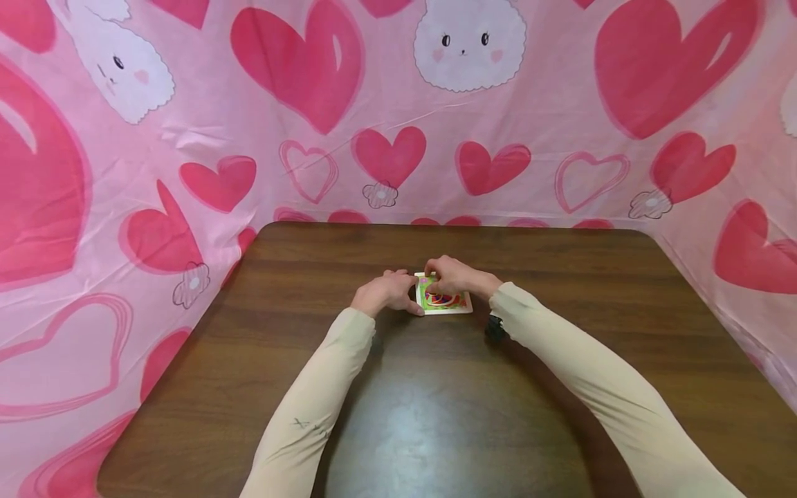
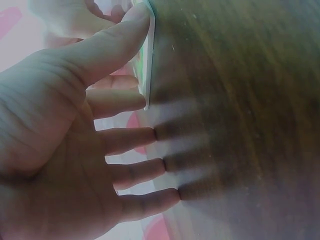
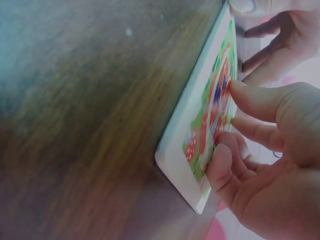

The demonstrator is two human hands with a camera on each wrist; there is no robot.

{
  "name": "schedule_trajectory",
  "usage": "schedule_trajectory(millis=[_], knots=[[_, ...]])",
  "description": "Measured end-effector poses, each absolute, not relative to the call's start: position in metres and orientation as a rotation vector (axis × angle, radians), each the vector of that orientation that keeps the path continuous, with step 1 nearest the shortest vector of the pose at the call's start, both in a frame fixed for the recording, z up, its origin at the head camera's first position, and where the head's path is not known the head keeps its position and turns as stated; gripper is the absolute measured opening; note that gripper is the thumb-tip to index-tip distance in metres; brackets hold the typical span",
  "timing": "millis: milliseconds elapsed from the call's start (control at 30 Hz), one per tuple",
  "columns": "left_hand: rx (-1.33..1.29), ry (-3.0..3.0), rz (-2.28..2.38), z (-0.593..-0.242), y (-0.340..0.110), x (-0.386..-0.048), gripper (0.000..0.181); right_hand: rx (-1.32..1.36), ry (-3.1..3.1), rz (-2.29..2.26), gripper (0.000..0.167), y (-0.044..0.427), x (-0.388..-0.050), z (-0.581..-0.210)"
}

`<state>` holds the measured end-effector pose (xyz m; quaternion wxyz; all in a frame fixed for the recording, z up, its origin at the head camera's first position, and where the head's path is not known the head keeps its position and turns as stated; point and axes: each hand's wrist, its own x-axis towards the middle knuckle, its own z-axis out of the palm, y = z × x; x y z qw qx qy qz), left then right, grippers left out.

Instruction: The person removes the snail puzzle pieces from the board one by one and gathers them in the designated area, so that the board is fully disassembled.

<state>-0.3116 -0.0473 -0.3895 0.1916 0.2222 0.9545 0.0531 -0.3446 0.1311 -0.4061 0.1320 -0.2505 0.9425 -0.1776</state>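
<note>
A flat, white-bordered board (image 1: 468,303) with a bright, many-coloured picture lies on the brown table. My left hand (image 1: 389,290) is at its left side. In the left wrist view, the thumb and forefinger of that hand (image 2: 65,125) touch the board's edge (image 2: 149,75), while the other fingers stretch straight down to the tabletop. Over the picture is my right hand (image 1: 453,275). Its thumb and forefinger (image 3: 257,134) touch the picture (image 3: 212,107) a little apart, and the other fingers of this right hand (image 3: 270,165) curl in. Whether a small piece sits between those fingertips is unclear.
The brown wooden table (image 1: 299,277) has rounded far corners. A pink cloth (image 1: 398,104) with hearts and white animal faces hangs behind and on both sides. Something black (image 1: 495,328) shows under the right wrist.
</note>
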Motion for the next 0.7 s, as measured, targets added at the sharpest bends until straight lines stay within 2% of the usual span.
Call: schedule_trajectory(millis=[700], knots=[[0.578, 2.674, 0.182, -0.3913, -0.049, -0.3112, 0.081, -0.709, 2.737, -0.611, 0.031, 0.1318, -0.3473, -0.4074]])
